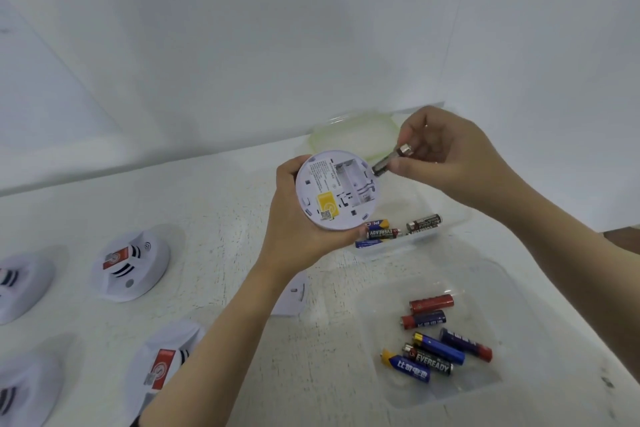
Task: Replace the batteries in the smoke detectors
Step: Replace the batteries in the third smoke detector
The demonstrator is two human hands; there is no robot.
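Observation:
My left hand [298, 229] grips a round white smoke detector [334, 189], its back turned to me. The battery bay shows open and looks empty, and a yellow label sits on the back. My right hand [446, 156] pinches a battery [389, 161] by its upper end, just to the right of the detector's rim; the lower end nearly touches the edge of the bay. Both hands hover above the white table [221, 218].
A clear tub [446, 232] below the detector holds several batteries, and a nearer clear tub [512, 374] holds several more. A green-rimmed lid [349, 139] lies behind. Several white smoke detectors [131, 263] sit at left. A white cover plate [292, 295] lies under my left forearm.

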